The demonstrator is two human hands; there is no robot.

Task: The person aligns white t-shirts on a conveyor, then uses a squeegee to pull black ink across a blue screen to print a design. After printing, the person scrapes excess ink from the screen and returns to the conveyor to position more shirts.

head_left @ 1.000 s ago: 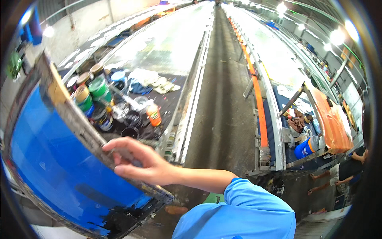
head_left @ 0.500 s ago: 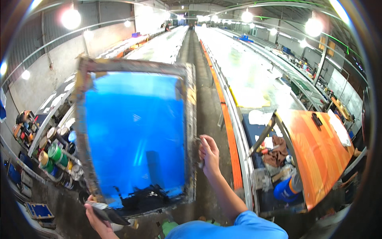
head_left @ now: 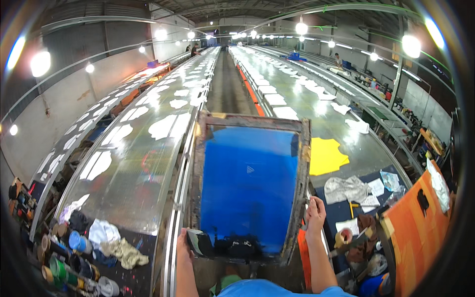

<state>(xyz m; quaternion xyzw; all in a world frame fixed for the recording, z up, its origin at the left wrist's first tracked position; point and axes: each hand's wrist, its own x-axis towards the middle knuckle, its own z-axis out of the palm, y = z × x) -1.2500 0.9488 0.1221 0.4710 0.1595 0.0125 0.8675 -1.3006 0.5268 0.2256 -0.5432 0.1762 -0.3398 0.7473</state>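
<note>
A framed screen with a blue mesh [head_left: 247, 183] is held up in front of me, tilted, with dark ink smeared along its lower end and a small pale mark in the middle. My left hand [head_left: 184, 245] grips the lower left of the frame, beside a dark squeegee-like blade [head_left: 200, 242] at that corner; whether it holds the blade too is unclear. My right hand [head_left: 314, 215] is closed on the right edge of the frame, low down.
Long printing tables [head_left: 131, 163] with white fabric pieces flank an aisle [head_left: 222, 84]. Ink pots [head_left: 62, 272] and rags [head_left: 123, 252] lie at bottom left. A yellow piece [head_left: 326, 156], papers and an orange board [head_left: 405, 222] are at right. People [head_left: 195, 52] work far off.
The screen has swung from my left to the middle, in front of me, with both hands on it. The view has risen and straightened along the aisle.
</note>
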